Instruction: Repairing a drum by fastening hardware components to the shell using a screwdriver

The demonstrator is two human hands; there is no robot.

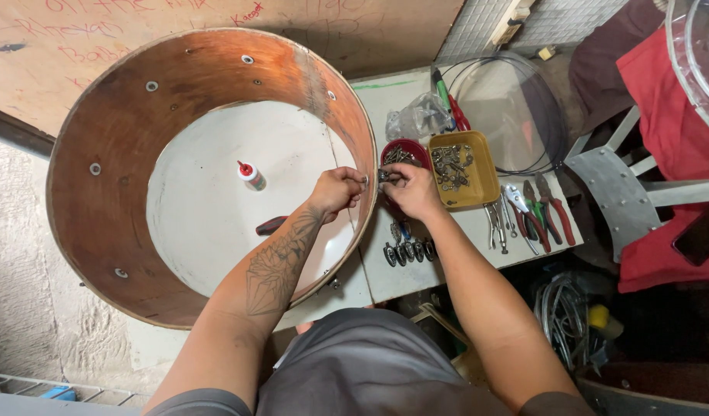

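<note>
A large round wooden drum shell (108, 131) lies flat on a white table (393, 270), open side up. My left hand (336, 190) reaches inside the shell and pinches a small metal part against its right wall. My right hand (409, 189) is outside the same wall, fingers closed on a small metal fitting at the matching spot. Both hands meet at the shell's right rim (370, 166).
A small glue bottle (251, 176) with a red tip and a dark-handled tool (271, 226) lie inside the shell. A red bowl (404, 153) and yellow tray (462, 168) hold metal hardware. Pliers (535, 212) and several metal lugs (407, 250) lie on the table.
</note>
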